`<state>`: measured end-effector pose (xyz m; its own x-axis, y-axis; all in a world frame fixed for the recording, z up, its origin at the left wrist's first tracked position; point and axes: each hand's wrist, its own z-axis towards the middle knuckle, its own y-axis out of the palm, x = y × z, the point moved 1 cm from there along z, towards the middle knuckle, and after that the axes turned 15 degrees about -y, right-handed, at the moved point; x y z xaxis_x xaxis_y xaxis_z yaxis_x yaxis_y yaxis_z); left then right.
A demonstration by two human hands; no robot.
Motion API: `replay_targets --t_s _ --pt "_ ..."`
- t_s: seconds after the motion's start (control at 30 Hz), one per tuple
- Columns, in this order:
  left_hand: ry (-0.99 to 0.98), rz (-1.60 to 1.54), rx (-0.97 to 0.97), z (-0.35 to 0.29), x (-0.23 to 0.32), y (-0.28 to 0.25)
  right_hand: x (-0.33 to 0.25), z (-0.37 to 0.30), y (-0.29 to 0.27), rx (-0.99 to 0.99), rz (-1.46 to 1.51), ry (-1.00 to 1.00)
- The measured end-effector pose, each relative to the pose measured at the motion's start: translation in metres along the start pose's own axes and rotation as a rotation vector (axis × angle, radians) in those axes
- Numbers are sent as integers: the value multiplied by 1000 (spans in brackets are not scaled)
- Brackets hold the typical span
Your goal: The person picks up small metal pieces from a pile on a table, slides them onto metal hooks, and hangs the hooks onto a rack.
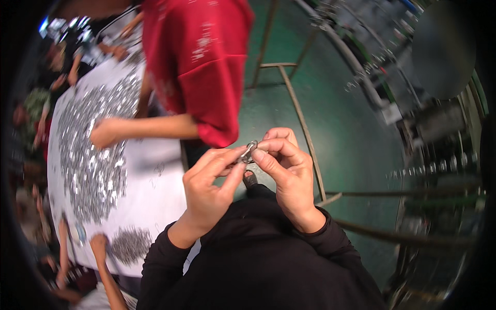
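In front of my body, over the floor beside the table, a small shiny looped metal piece (pixel 249 149) is pinched between both hands. It looks like a clip or hook, but the blur and my fingertips hide its exact kind. The thumb and fingers of my left hand (pixel 206 181) close on its left side. From the right, the thumb and forefinger of my right hand (pixel 290 178) grip the same piece, with the other fingers curled.
A white table (pixel 155 178) on the left carries a large heap of small metal parts (pixel 95 155) and a smaller darker pile (pixel 132 244). A co-worker in a red shirt (pixel 206 67) reaches over it; others line its far side. A thin frame (pixel 298 113) stands on the green floor, right.
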<state>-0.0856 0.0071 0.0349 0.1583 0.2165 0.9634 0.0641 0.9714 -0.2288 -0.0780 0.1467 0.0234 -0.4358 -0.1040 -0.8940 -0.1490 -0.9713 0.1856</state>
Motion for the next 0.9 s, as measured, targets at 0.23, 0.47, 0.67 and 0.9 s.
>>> replay_targets --t_s 0.23,0.47,0.67,0.9 --pt "-38 -90 -407 11 10 41 -23 -28 -38 377 -254 -52" --pt "177 -89 -599 11 25 113 -33 -47 -84 671 -331 -244" --pt "325 -147 -721 6 46 177 -56 -49 -136 815 -383 -393" --pt "347 -116 -673 31 58 209 -120 -35 -214 934 -522 -490"
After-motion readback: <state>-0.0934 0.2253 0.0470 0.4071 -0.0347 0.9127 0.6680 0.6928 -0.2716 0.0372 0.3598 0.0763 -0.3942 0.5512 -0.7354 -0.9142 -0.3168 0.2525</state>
